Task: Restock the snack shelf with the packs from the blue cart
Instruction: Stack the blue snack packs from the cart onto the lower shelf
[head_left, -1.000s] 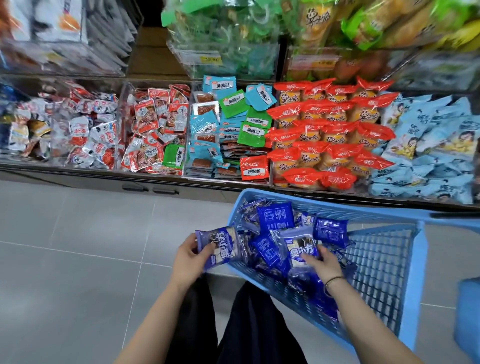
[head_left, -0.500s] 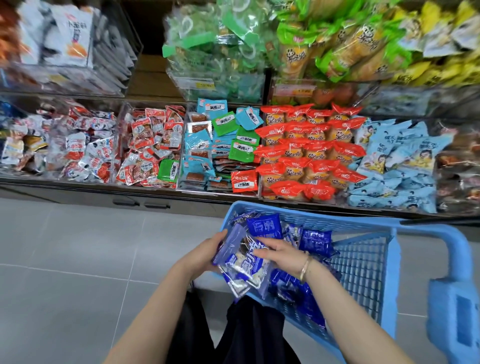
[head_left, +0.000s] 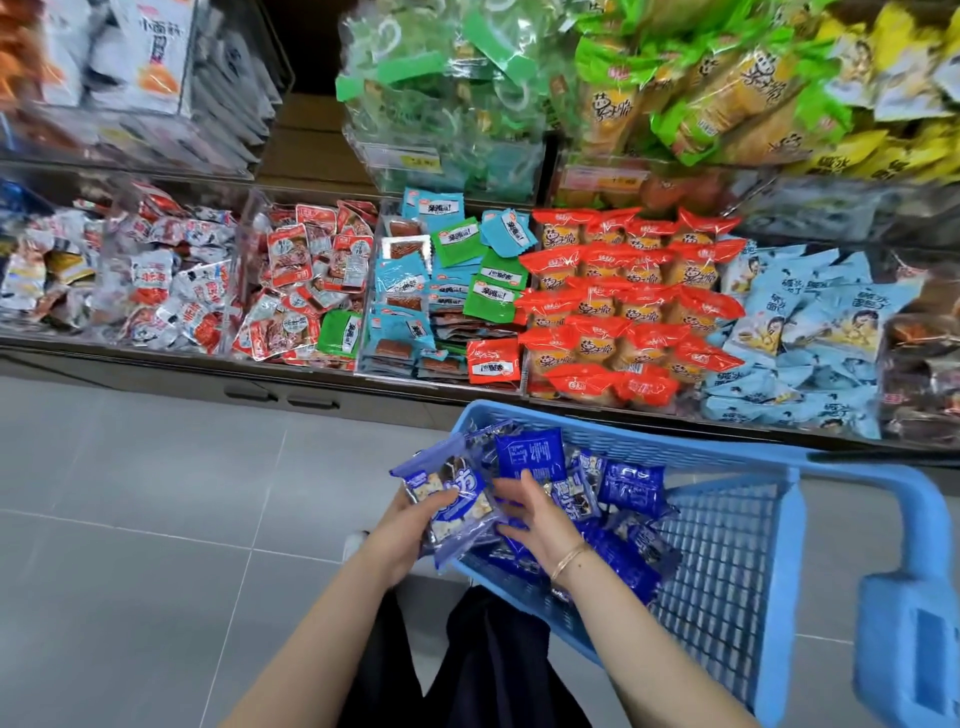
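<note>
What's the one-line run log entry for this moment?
step: gathering packs | left hand: holds blue snack packs | right hand: in blue cart, grip unclear | snack shelf: untouched

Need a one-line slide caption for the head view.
Left hand grips blue snack packs at the blue cart; right hand touches more packs inside it, before the snack shelf.

Packs (head_left: 631, 488) in the cart (head_left: 727, 453), snack shelf (head_left: 156, 354) behind it, floor (head_left: 156, 493) to its left.
</note>
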